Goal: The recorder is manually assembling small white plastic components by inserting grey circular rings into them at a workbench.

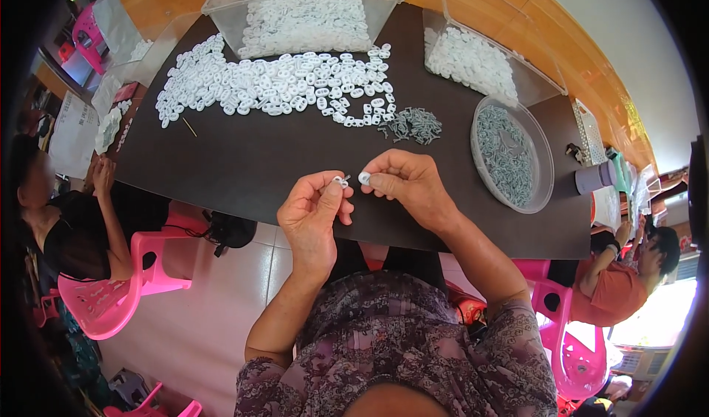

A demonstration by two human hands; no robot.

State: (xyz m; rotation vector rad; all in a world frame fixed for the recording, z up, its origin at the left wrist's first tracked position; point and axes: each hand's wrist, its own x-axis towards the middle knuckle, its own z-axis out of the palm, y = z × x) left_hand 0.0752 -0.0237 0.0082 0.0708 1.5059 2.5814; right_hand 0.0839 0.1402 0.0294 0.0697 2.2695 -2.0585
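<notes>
Across the dark brown tabletop [236,151], seen from the hands, small white plastic oval pieces [258,84] spread at eleven o'clock and a loose heap of grey metal screws [419,126] lies at one, probably for easy reach. The left hand [310,221] pinches one white piece [340,182], the right hand [413,188] another [364,178], just apart; fingertip grips likely suit such tiny parts.

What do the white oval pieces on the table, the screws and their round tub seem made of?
White oval pieces: probably moulded plastic, smooth, look-alike shapes. Screws: likely metal, perhaps plated, from their grey sheen. Round tub: apparently clear, glossy plastic; the table shows through its wall.
</notes>
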